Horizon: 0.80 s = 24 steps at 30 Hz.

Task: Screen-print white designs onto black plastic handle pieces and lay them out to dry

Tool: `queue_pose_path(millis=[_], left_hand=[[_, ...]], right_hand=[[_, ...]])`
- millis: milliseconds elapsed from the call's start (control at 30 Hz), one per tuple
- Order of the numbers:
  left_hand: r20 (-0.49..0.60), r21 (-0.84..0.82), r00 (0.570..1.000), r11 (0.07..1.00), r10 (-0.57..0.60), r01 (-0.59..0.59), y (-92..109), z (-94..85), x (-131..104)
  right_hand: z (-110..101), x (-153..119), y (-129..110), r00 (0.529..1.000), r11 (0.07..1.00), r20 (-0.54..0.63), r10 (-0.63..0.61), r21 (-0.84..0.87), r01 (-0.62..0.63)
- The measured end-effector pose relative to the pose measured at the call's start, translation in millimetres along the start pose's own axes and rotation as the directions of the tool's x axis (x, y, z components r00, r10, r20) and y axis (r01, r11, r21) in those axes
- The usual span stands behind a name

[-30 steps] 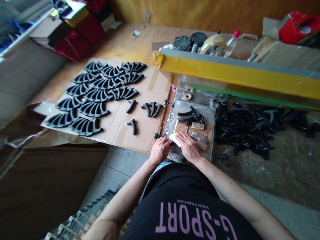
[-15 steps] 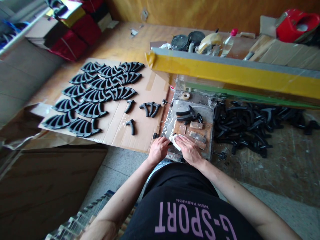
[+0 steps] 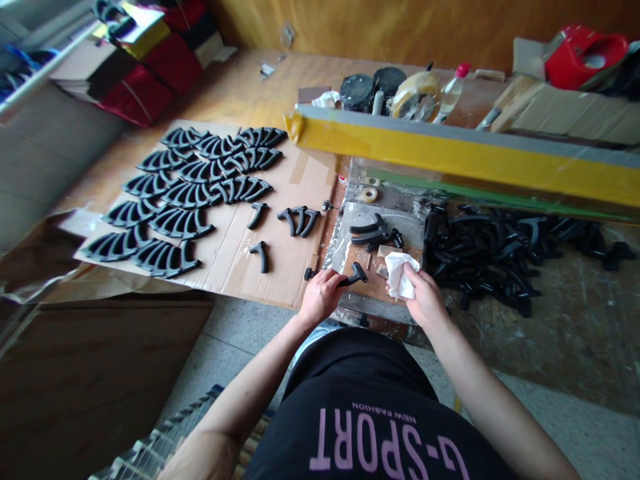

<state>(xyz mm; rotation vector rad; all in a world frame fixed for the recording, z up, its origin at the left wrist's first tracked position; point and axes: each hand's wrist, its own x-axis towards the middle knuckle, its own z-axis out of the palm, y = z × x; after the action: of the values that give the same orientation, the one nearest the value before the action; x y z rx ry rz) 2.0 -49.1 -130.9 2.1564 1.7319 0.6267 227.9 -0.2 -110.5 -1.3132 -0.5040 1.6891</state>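
Note:
My left hand (image 3: 321, 293) is closed on the end of a curved black part (image 3: 356, 273), whose wider end points right over a small wooden board (image 3: 367, 289). To the right, my right hand (image 3: 424, 293) grips a crumpled white cloth (image 3: 401, 275), held apart from the black part. Just beyond the hands, a few loose black parts (image 3: 369, 233) lie on the grey work surface (image 3: 345, 239). A roll of tape (image 3: 369, 194) rests behind them.
On the left, a cardboard sheet (image 3: 235, 267) bears rows of black parts (image 3: 183, 223). A heap of black parts (image 3: 480, 250) lies at right. Behind runs a long yellow-taped bar (image 3: 450, 150), with a bottle (image 3: 451, 93) and a red container (image 3: 583, 57) beyond.
My right hand has moved right with the white cloth, away from my left hand. The black part in my left hand now shows, where the cloth and right hand covered it before.

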Motion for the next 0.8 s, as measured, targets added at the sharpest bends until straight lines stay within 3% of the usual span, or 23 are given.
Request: queue_pose_path(millis=[167, 233, 300, 367, 400, 467, 533, 600, 633, 700, 733, 800], left_hand=[[-0.095, -0.054, 0.978, 0.980, 0.185, -0.190, 25.2, 22.8, 57.9], [-0.166, -0.065, 0.957, 0.965, 0.239, -0.252, 24.2, 27.5, 74.8], [-0.238, -0.059, 0.954, 0.977, 0.184, -0.203, 7.4, 24.2, 79.0], [-0.327, -0.046, 0.945, 0.999, -0.005, -0.011, -25.9, 13.3, 68.2], [-0.377, -0.039, 0.917, 0.991, -0.131, 0.126, -47.3, 6.0, 58.1], [-0.466, -0.014, 0.803, 0.910, -0.373, 0.414, -94.3, -8.9, 32.6], [-0.521, 0.002, 0.639, 0.747, -0.566, 0.665, -137.8, -21.1, 7.5], [-0.505, -0.019, 0.504, 0.593, -0.701, 0.805, -168.4, -28.3, -10.0], [-0.475, -0.029, 0.480, 0.559, -0.737, 0.829, -176.6, -30.0, -14.9], [-0.405, -0.041, 0.513, 0.575, -0.757, 0.817, -177.0, -30.4, -18.4], [-0.377, -0.043, 0.557, 0.614, -0.740, 0.788, -169.3, -29.4, -18.3], [-0.325, -0.037, 0.693, 0.741, -0.643, 0.670, -140.3, -25.7, -17.6]], right_hand=[[1.6, -1.2, -15.1, 0.998, 0.998, -0.024, -0.058, 0.037, 0.059], [1.5, -1.0, -15.9, 0.997, 0.997, -0.015, -0.077, 0.027, 0.077], [0.1, -0.6, -14.3, 0.998, 0.997, -0.010, -0.069, 0.017, 0.069], [-2.5, -0.3, -10.9, 0.999, 0.999, -0.008, -0.048, 0.023, 0.048], [-3.7, -0.1, -8.9, 0.999, 0.999, -0.010, -0.036, 0.029, 0.037], [-4.6, 0.1, -4.8, 1.000, 0.999, -0.021, -0.019, 0.032, 0.020], [-2.4, 0.5, -1.3, 0.999, 1.000, -0.030, -0.019, 0.013, 0.020], [3.0, 1.7, 1.4, 0.999, 0.999, -0.024, -0.046, -0.023, 0.046], [6.5, 2.8, 2.5, 0.997, 0.996, -0.009, -0.071, -0.047, 0.071], [13.8, 6.1, 4.4, 0.988, 0.981, 0.026, -0.153, -0.114, 0.155], [17.2, 8.3, 5.3, 0.978, 0.963, 0.040, -0.206, -0.168, 0.210], [23.5, 12.4, 7.0, 0.943, 0.887, 0.064, -0.327, -0.323, 0.330]])
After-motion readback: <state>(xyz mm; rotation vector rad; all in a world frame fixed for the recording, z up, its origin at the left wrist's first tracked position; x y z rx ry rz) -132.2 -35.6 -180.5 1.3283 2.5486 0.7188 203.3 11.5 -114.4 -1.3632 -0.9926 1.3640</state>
